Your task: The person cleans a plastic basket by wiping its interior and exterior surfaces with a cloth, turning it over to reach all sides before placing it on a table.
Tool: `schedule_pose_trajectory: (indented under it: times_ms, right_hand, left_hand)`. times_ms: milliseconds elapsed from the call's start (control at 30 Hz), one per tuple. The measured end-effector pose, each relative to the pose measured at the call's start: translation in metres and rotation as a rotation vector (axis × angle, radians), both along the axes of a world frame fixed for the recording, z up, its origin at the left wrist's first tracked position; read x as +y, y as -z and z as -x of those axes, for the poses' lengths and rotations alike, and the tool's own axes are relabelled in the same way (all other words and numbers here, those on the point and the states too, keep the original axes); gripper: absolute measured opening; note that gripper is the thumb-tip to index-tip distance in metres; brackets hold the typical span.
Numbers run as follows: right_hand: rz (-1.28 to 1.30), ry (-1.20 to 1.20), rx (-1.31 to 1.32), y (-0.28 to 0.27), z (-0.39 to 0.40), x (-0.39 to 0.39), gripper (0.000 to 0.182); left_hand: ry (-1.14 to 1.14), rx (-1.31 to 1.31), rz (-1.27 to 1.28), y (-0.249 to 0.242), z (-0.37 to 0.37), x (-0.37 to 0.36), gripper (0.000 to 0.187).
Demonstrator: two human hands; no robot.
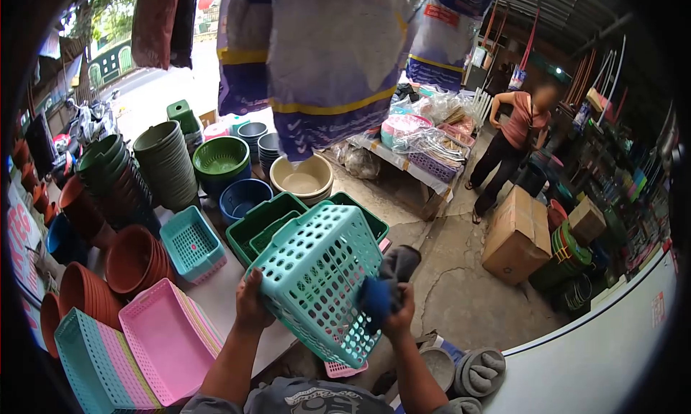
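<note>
My left hand (253,300) grips the left edge of a teal perforated plastic basket (317,273), which is tilted with its holed underside toward me. In my right hand (400,317) is a bunched cloth (377,299), blue in front and dark grey behind, pressed against the basket's right side and somewhat blurred. Right behind the basket stand dark green plastic baskets (263,223), partly hidden by it. A pink basket (345,369) shows in part below the teal one.
Stacked pink trays (162,335), teal trays (86,363), brown pots (137,259) and basins (301,178) crowd the left. Printed plastic bags (331,61) hang overhead. A person (518,126) stands at the right near a cardboard box (517,234). A white surface (597,349) lies lower right.
</note>
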State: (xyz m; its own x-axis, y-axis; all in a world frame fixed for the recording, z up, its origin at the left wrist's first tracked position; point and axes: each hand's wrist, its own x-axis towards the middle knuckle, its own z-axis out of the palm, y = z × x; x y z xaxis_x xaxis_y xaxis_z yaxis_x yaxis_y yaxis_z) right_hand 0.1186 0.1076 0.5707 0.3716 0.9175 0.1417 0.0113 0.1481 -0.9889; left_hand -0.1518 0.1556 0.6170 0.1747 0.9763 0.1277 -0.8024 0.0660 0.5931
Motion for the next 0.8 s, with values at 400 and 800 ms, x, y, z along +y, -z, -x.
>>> schedule_pose_trajectory:
  times_ms: [400,800]
  right_hand:
    - [-0.059,0.014,-0.221,-0.002,-0.019,0.000,0.032]
    - [-0.062,0.148,-0.193,0.034,-0.038,-0.028,0.019]
  left_hand:
    - [-0.028,0.011,0.094,0.016,0.019,0.012,0.064]
    - [-0.083,-0.044,0.231,0.035,0.019,0.022,0.055]
